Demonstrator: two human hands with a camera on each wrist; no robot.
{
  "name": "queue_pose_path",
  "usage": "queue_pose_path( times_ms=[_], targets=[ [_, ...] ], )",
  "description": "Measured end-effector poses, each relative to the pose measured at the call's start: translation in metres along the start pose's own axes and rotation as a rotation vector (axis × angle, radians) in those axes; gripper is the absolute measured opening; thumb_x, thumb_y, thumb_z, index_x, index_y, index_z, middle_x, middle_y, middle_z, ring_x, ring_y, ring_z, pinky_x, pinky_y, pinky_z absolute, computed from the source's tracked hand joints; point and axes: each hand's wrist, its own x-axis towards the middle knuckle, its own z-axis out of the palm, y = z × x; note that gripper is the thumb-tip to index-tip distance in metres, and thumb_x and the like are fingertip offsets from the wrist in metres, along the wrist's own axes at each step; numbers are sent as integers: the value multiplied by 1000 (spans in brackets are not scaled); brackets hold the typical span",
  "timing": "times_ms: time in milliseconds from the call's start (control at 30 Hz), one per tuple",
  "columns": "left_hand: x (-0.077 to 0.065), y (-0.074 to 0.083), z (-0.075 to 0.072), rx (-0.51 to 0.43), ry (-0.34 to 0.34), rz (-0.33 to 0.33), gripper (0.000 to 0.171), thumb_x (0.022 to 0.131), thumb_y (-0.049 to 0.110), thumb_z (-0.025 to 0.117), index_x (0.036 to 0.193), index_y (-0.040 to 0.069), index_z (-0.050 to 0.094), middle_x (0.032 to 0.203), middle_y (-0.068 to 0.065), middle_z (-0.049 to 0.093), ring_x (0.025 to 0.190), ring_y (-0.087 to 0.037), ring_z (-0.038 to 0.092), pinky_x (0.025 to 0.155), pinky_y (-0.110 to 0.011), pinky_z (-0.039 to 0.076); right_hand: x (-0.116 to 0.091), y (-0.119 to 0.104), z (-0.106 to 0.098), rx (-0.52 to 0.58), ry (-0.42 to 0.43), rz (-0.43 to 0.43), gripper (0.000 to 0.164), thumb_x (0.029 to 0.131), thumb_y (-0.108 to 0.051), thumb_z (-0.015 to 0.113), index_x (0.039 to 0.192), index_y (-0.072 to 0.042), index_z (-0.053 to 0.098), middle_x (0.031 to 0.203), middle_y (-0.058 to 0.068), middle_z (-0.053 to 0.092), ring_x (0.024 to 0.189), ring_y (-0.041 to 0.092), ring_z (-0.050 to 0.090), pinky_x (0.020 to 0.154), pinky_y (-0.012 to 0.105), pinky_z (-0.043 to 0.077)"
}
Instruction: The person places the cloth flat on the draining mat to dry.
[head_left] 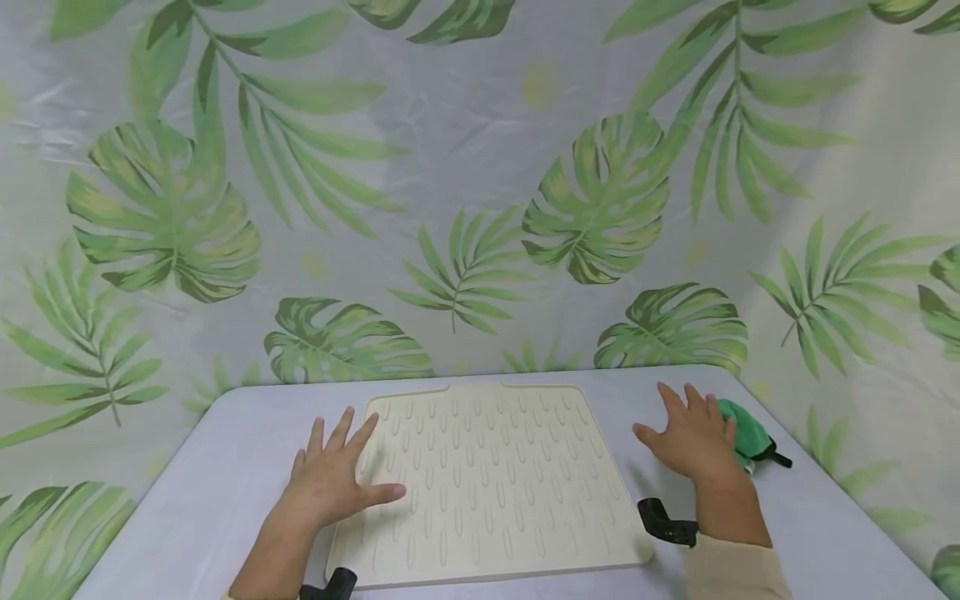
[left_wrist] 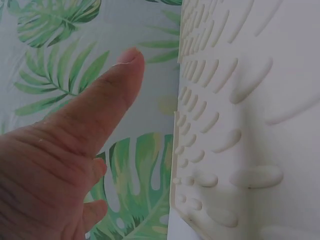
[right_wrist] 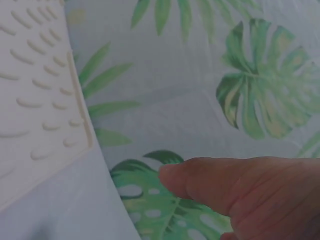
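Note:
A cream mat with raised oval ridges (head_left: 480,500) lies flat on the white table. My left hand (head_left: 330,483) hovers over the mat's left edge with its fingers spread and thumb pointing right; it holds nothing. In the left wrist view the thumb (left_wrist: 105,95) stands apart from the ridged surface. Right of the mat, my right hand (head_left: 690,433) is held above the table, fingers spread and nothing in them. Partly hidden behind that hand lies a crumpled green cloth (head_left: 746,429) with a black trim and strap.
The white table (head_left: 255,450) has rounded far corners. Behind it hangs a leaf-patterned curtain (head_left: 465,167), which also runs down both sides. A black wrist mount (head_left: 663,523) sits on the right wrist, and another (head_left: 330,583) on the left.

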Motion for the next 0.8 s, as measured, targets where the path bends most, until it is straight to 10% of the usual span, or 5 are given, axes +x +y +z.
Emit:
queue_pose_path(
  times_ms=[800],
  targets=[
    [4,-9,0,20,-136,-59,132,57,63,91,162,13,28,166,-32,15,144,-72,8,110,-82,23,2,54,-12,15,21,48,97,98,-46,59,158,11,7,153,48,12,138,68,17,104,84,23]
  ],
)
